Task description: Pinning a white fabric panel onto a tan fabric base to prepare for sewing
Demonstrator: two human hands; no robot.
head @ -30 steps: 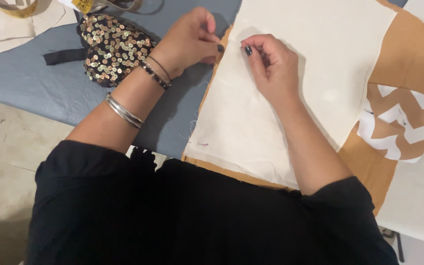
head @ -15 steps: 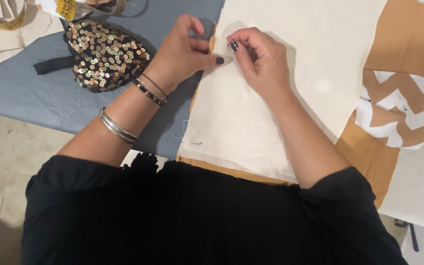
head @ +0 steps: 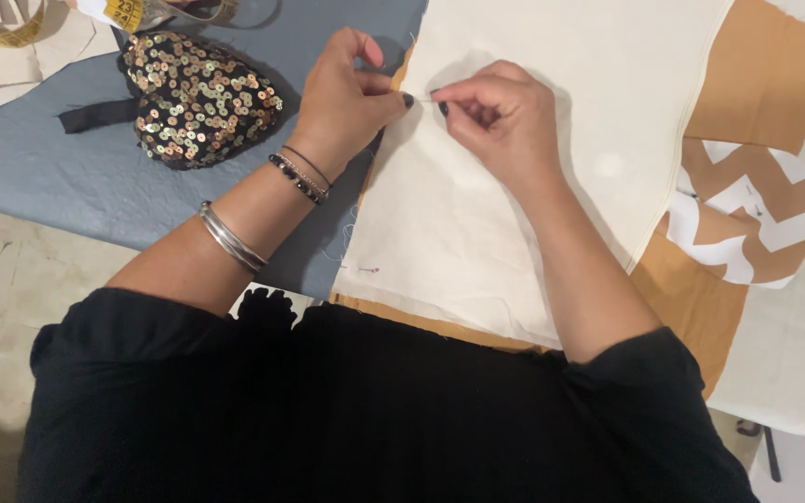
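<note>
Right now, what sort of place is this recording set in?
Probably a sewing or tailoring worktable. Both hands, left hand and right hand, pinch the edge of a cream cloth laid over tan fabric, with a tape measure and a sequined piece nearby.

A blue-grey surface (head: 67,186) fills the upper left of the frame, its covering slightly wrinkled and evenly lit — no hard shadows fall across it. Below its edge, along the left side, lies a pale floor (head: 11,279) of worn, mottled tiles with faint joints and a few dark specks. At the lower right, under the overhanging pale cloth, a thin dark leg (head: 771,455) of the furniture shows against a lighter patch of floor. The light is soft and warm throughout — no window or wall comes into view.
</note>
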